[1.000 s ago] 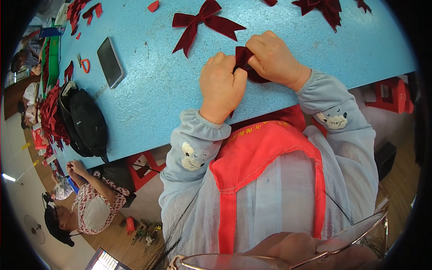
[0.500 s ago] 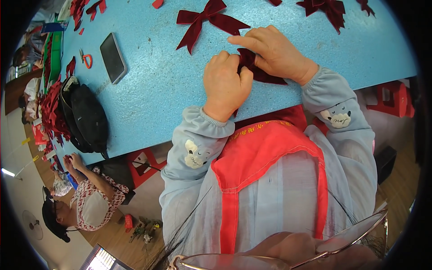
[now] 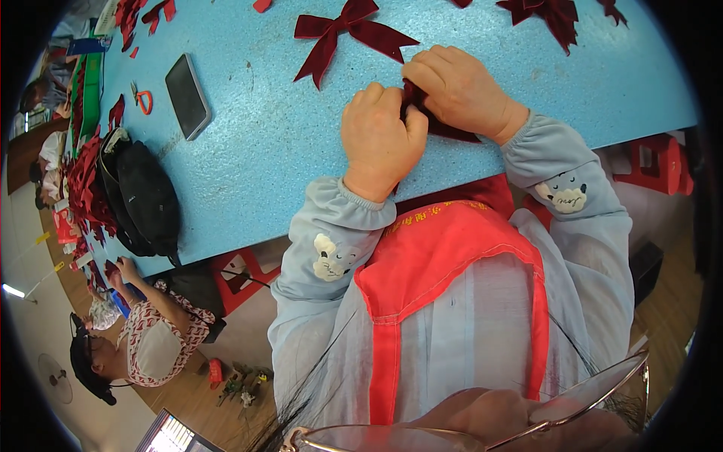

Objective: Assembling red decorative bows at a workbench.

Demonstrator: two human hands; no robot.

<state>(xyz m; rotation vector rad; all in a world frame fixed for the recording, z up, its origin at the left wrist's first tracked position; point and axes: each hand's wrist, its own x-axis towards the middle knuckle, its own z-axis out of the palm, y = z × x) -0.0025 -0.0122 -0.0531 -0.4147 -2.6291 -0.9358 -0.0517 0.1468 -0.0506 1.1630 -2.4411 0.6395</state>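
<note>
Just above the near edge of the blue table [image 3: 248,181], both my hands pinch a dark red velvet ribbon bow [image 3: 452,131]. My left hand [image 3: 382,139] closes on its left part, thumb bent inward. My right hand [image 3: 465,90] grips it from the right, fingers curled with the index drawn in. Much of the bow is hidden under my fingers; one tail shows below my right hand. A finished-looking dark red velvet bow [image 3: 346,34] lies flat a little beyond my hands, touching neither.
More dark red bows [image 3: 542,19] lie at the far right. To the left are a phone [image 3: 188,96], orange-handled snips [image 3: 143,99], a black bag [image 3: 147,196] and a heap of red ribbon [image 3: 89,188]. A co-worker [image 3: 154,331] sits further left; a red stool [image 3: 659,164] stands right.
My right index finger, stretched out before, has curled in onto the bow. Both hands have come closer together around it.
</note>
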